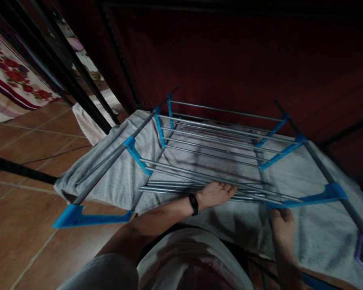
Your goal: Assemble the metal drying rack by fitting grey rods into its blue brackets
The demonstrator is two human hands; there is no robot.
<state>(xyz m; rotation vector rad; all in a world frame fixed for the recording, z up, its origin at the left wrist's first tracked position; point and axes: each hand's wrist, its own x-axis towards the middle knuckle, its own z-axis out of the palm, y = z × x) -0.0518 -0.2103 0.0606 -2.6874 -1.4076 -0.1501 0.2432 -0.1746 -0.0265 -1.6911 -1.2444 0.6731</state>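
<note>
A drying rack (199, 175) with grey tubes, thin metal rods and blue plastic brackets lies in front of me. My left hand (217, 194), with a dark band on its wrist, is over a bundle of metal rods (166, 186) at the near side, fingers curled on them. Just below the near right blue bracket (313, 199), my right hand (283, 227) is closed around the rack's upright tube; its fingers are partly hidden. Another blue bracket (99, 219) sticks out at the near left corner.
Under the rack is a surface covered by a grey towel (105, 177). Dark metal posts (87, 100) rise at the left, beside a flowered cloth (15, 76). A dark red panel (230, 60) stands behind. Tiled floor (21, 217) shows at the left.
</note>
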